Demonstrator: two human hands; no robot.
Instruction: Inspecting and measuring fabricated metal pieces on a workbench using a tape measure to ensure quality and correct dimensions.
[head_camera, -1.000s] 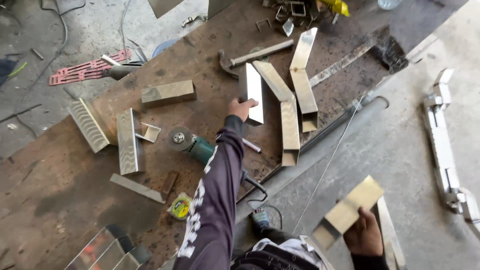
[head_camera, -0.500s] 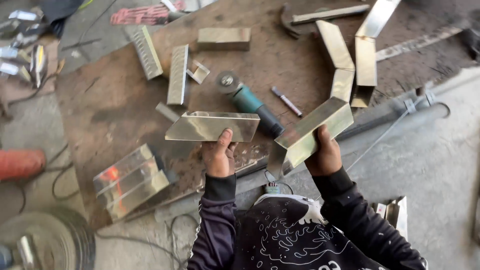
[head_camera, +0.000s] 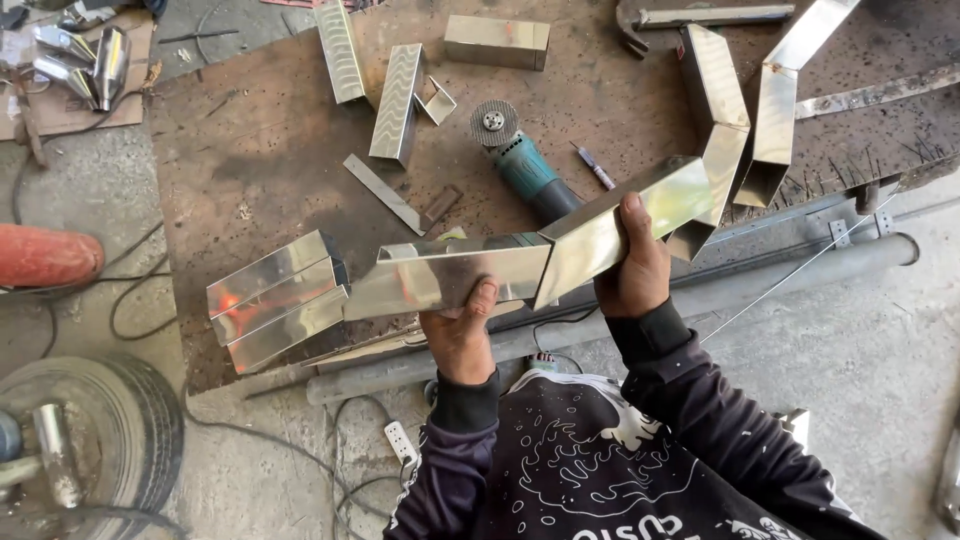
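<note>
Left hand (head_camera: 462, 335) grips flat-lying steel tube (head_camera: 450, 277); right hand (head_camera: 635, 270) grips angled tube (head_camera: 620, 225). Mitred ends touching, joint unwelded. Grinder (head_camera: 520, 165) idle on far tabletop (head_camera: 260, 190).

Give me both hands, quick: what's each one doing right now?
Left hand: closed, holding the left steel tube from below.
Right hand: closed, holding the right steel tube, its mitred end against the left one.

Both hands raised side by side, left grip (head_camera: 462, 335) and right grip (head_camera: 634, 270) closed, dark-sleeved forearms bent inward.
</note>
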